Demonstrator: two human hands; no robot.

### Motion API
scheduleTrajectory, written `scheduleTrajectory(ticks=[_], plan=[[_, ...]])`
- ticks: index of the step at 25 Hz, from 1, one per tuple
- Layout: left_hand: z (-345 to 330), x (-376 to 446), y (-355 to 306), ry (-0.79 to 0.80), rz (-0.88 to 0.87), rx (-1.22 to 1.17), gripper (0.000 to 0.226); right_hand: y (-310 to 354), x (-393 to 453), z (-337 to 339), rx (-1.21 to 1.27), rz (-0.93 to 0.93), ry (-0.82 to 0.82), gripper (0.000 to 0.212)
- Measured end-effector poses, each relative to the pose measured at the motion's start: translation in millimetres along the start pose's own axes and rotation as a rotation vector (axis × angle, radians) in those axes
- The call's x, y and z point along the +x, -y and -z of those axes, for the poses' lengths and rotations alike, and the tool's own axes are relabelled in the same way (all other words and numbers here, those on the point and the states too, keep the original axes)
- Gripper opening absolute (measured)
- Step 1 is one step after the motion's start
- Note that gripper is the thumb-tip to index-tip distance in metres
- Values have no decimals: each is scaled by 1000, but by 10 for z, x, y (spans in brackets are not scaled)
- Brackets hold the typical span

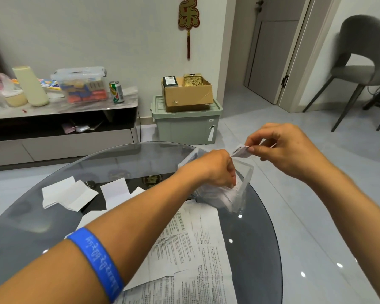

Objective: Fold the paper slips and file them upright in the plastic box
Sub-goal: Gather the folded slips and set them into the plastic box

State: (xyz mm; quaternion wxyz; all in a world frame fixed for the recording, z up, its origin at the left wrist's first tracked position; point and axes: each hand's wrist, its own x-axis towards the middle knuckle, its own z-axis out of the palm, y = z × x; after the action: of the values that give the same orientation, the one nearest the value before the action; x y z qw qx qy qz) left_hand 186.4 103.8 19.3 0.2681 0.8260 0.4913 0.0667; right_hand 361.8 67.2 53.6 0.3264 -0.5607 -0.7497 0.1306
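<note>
A clear plastic box (246, 172) stands on the round glass table (53, 216), with white folded slips (219, 194) inside it. My left hand (215, 170) reaches down into the box, its curled fingers among those slips. Whether it grips one I cannot tell. My right hand (281, 148) hovers just above the box's right side and pinches a small folded paper slip (239, 150) between thumb and fingers. Loose creased slips (68, 194) lie on the glass to the left.
Large printed sheets (195, 249) lie on the table near me, under my left forearm. Beyond the table stand a low cabinet (59, 119) with clutter, a green storage bin (184, 126) carrying a cardboard box, and a grey chair (360, 69) at the right.
</note>
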Motion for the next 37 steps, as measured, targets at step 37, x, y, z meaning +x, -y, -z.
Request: scheduleTrajectory(ticks=[37], plan=[[196, -1516, 1919, -331, 448, -48, 54, 1162, -128, -1382, -324, 336, 483, 33]])
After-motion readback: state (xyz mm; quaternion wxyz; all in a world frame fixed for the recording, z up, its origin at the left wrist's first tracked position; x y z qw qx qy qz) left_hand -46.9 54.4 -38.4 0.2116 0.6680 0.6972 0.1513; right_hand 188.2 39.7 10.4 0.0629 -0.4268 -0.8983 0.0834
